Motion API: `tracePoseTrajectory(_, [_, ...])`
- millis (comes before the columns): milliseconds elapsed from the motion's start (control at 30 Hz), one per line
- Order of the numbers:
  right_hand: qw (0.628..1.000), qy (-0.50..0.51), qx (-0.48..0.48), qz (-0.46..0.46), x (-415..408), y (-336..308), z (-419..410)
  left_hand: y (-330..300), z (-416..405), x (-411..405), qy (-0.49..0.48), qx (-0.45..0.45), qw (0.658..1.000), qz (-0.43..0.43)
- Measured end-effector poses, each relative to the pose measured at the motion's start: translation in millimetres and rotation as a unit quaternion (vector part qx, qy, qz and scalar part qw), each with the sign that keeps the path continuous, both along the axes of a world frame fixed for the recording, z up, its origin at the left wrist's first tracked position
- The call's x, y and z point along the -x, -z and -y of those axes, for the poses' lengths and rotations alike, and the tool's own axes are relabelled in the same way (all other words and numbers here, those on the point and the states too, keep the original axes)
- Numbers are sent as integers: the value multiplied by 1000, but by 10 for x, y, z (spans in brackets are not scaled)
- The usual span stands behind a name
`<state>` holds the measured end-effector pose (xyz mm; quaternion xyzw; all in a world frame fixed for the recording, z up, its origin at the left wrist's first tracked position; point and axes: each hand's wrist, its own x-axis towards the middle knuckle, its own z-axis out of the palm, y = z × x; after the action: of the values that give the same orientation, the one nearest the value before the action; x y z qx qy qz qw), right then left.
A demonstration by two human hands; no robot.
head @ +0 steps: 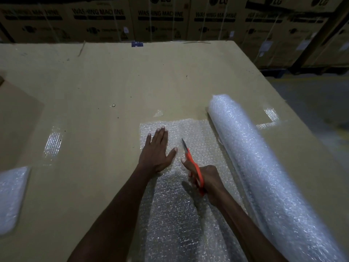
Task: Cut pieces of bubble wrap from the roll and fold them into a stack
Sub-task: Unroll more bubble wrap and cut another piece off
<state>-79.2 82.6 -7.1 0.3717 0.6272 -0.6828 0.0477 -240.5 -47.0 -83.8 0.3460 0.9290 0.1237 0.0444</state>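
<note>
One sheet of bubble wrap lies unrolled flat across the near middle of the cardboard table top, its clear film dotted with small round cells that catch the light. It runs off the roll, a thick, pale, pebbled cylinder lying along the sheet's right edge and slanting toward the near right corner. The left hand presses palm-down on the sheet's far left part, fingers straight and close together, thumb spread. The right hand is curled round the orange handles of a pair of scissors, whose slim dark blades point away over the film. At the left edge sits a stack of folded wrap with rounded corners. Strips of glossy tape shine on the matte brown board. Printed cartons line the back.
</note>
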Motion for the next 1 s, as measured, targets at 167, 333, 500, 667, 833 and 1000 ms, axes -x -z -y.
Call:
tracePoseTrajectory(167, [1000,-4,5,0,106,-48,-20,-4,5,-1,-1,0,1000,8])
tracePoseTrajectory(333, [1000,-7,-4,-3,155,-13,-14,10,19,-8,0,-5,1000,3])
tracePoseTrajectory(500, [1000,-3,-9,-1,172,0,-25,21,20,-2,0,-3,1000,4])
tracePoseTrajectory(667, [1000,-13,-9,-2,227,-9,0,27,22,3,2,1,1000,2])
tracePoseTrajectory(833, [1000,-4,-18,-15,262,43,-11,25,17,5,0,1,1000,5])
tracePoseTrajectory(1000, [999,-4,-7,-32,296,56,-36,28,20,13,0,2,1000,9])
